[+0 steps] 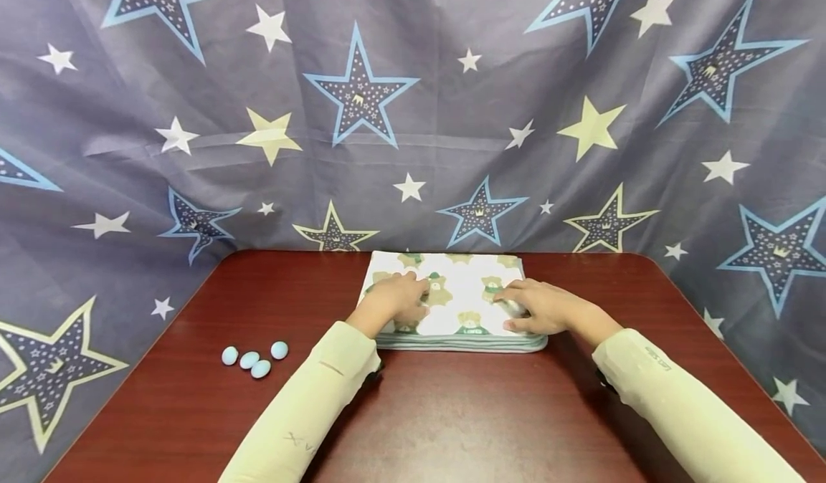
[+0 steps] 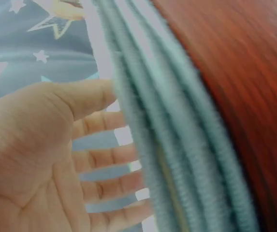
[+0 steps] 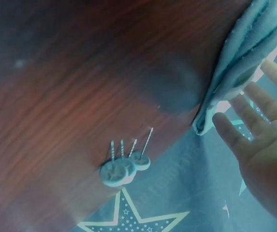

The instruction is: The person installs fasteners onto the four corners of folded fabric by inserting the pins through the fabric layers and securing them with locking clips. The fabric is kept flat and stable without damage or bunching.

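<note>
A folded blanket, white with printed bears and pale grey-green edges, lies at the far middle of the table. My left hand rests over its left part, fingers spread and nearly straight. On the blanket's right side is my right hand, palm down with loosely bent fingers. The left wrist view shows the stacked edge layers beside my thumb and fingertips. In the right wrist view the right fingers are spread by the blanket's corner. Neither hand holds anything.
Several light-blue round-headed twist pins lie on the left of the dark red table; their spiral shafts point up in the right wrist view. A grey star-patterned curtain hangs behind the table's far edge.
</note>
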Action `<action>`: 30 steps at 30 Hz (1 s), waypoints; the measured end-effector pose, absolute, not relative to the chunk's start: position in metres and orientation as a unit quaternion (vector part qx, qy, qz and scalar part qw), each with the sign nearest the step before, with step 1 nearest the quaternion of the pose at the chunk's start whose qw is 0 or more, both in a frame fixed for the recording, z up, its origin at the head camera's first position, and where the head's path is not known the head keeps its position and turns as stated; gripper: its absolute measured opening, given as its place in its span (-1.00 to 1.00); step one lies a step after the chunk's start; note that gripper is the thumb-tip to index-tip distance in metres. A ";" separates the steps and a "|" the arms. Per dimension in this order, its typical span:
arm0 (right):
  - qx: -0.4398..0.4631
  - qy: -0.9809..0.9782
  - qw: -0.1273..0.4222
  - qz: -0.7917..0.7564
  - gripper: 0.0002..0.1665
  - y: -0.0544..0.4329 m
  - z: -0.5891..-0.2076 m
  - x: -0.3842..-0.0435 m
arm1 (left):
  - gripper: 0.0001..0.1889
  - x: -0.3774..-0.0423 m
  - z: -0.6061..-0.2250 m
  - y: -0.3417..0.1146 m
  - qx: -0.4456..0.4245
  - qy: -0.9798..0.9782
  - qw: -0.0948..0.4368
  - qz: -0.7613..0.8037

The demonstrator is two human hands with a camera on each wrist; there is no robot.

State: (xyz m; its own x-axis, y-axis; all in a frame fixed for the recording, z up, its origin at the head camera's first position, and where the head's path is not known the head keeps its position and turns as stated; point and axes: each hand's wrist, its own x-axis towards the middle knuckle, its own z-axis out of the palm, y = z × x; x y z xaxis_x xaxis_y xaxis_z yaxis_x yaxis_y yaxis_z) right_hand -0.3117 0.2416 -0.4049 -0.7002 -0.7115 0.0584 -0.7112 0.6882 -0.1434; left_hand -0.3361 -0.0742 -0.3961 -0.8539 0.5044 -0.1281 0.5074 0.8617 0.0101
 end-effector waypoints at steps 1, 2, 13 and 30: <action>-0.381 0.921 0.000 -0.077 -0.35 0.243 -0.404 -0.311 | -0.67 -0.336 -0.396 -0.075 0.269 0.961 0.062 -0.005; -0.373 0.925 -0.001 -0.076 -0.34 0.244 -0.404 -0.311 | -0.67 -0.336 -0.396 -0.075 0.278 0.959 0.058 0.001; -0.302 0.949 -0.007 -0.090 -0.34 0.280 -0.394 -0.304 | -0.63 -0.325 -0.394 -0.045 0.409 0.912 0.030 0.026; -0.320 0.942 -0.028 -0.095 -0.67 0.335 -0.396 -0.307 | -0.62 -0.318 -0.400 -0.030 0.491 0.869 0.033 0.045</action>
State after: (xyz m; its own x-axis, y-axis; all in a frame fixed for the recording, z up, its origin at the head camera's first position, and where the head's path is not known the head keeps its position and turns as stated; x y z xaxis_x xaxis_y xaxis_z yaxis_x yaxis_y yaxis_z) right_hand -0.3072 0.3347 -0.3960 -0.7940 -0.5972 0.1134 -0.6078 0.7774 -0.1618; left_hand -0.3179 -0.0303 -0.4002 -0.5158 0.8566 -0.0127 0.8507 0.5139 0.1105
